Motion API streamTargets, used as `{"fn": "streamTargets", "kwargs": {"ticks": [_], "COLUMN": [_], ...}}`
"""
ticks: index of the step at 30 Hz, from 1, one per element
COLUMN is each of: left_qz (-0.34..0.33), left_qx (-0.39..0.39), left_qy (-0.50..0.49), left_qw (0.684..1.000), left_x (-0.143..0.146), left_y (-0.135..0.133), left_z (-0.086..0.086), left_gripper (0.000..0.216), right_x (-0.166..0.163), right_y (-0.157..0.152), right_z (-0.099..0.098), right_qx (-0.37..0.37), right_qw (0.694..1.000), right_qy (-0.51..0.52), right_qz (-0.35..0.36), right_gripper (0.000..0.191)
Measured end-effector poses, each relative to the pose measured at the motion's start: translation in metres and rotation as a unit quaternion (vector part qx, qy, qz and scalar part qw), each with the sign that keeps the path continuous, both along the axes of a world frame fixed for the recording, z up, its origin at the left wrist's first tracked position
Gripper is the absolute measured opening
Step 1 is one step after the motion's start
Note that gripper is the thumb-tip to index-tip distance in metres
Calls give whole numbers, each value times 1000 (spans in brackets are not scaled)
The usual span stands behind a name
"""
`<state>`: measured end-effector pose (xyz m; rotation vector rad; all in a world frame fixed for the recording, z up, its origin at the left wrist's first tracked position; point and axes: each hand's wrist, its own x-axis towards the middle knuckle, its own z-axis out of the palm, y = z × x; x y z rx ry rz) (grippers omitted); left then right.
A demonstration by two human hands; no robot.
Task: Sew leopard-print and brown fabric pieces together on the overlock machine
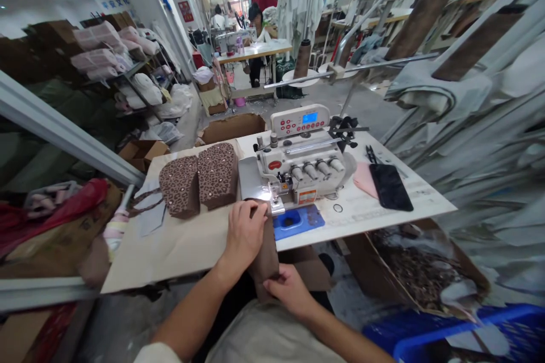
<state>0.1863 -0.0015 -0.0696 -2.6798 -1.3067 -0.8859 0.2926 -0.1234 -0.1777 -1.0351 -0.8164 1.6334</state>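
A strip of brown fabric [267, 247] runs from the overlock sewing machine [298, 164] down over the table's front edge towards my lap. My left hand [246, 229] is closed on its upper part, fingers bent, just in front of the lit presser foot [276, 204]. Lower down, my right hand [290, 290] pinches the fabric's edge between thumb and fingers. Left of the machine, two stacks of leopard-print fabric pieces [218, 173] with brown sides stand side by side on the table [191, 244].
On the table's right lie a black phone [390, 187], a pink piece [365, 180] and thread snips [371, 154]. Below are a carton of scraps [426, 272] and a blue crate [468, 334]. Thread cones [302, 59] stand behind. A person [256, 28] sits at another machine.
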Motion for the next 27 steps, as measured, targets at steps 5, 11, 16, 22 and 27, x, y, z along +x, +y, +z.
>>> {"fn": "streamTargets", "kwargs": {"ticks": [5,11,16,22,27], "left_qz": [-63,-108,-89,-79,-125], "left_qx": [3,-29,-48,-31,-24], "left_qy": [39,63,63,54,72], "left_qw": [997,992,993,995,989], "left_x": [0,1,4,3,-1], "left_y": [-9,-6,1,8,13], "left_z": [-9,-8,-3,1,16], "left_gripper": [44,51,48,36,33], "right_x": [0,7,22,31,38], "right_y": [-3,-2,3,16,47], "right_z": [-10,-16,-5,12,38], "right_qx": [-20,-37,-18,-11,38], "right_qw": [1000,998,998,999,998], "right_qy": [-1,16,33,31,18], "right_qz": [4,-42,-59,-20,-48], "right_gripper": [29,35,37,34,23]}}
